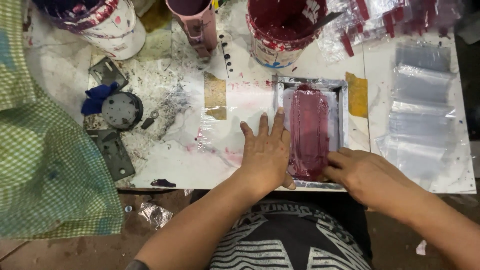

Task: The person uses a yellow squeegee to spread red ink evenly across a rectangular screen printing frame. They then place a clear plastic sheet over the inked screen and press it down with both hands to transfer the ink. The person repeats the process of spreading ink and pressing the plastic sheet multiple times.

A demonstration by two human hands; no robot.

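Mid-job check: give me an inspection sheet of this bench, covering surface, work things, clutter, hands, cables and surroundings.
Surface: white table, stained with pink and dark specks.
Work things: metal-framed printing screen lying flat, dark red ink over its mesh.
Clutter: red ink bucket behind the frame; purple-smeared bucket far left; clear plastic bags stacked to the right; round metal part and blue cloth on the left.
Hands: left hand flat on the table against the frame's left edge; right hand resting on the frame's near right corner. Both bare, holding nothing.
Cables: nothing seen.
Surroundings: green checked cloth at the left edge.
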